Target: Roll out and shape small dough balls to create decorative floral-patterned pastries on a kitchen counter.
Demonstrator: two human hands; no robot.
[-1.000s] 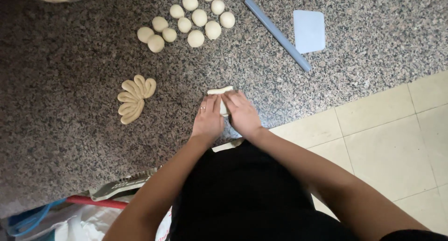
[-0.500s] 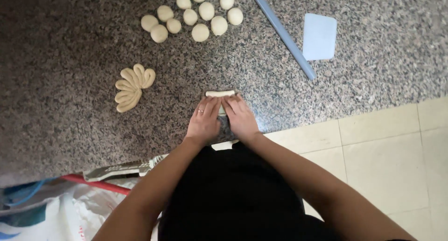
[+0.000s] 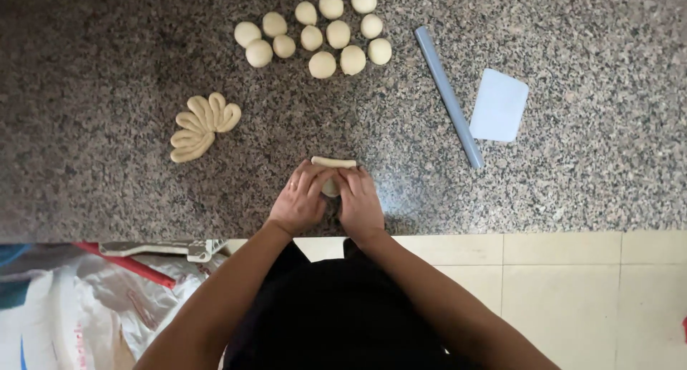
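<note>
Lower left: a white plastic sack (image 3: 86,305) with a red strip lies below the counter edge, beside a grey metal tool (image 3: 161,248).
Left of centre: a fan of shaped dough strips (image 3: 202,124) rests on the speckled granite counter (image 3: 93,91), well apart from my hands.
Top centre: a cluster of round dough balls (image 3: 318,28) sits untouched, in loose rows.
Centre, near the counter's front edge: my left hand (image 3: 299,204) and my right hand (image 3: 359,204) curl together over one dough piece (image 3: 333,163), fingers bent and pinching it; only its pale far end shows past my fingertips.
Handling: I judge it soft, light and a little tacky, easily dented; best held gently at the sides and rolled, not squeezed.
Right of centre: a grey-blue rolling stick (image 3: 449,96) lies slanted, just beside a pale blue dough scraper (image 3: 499,105).
Lower right: cream floor tiles (image 3: 572,298).
</note>
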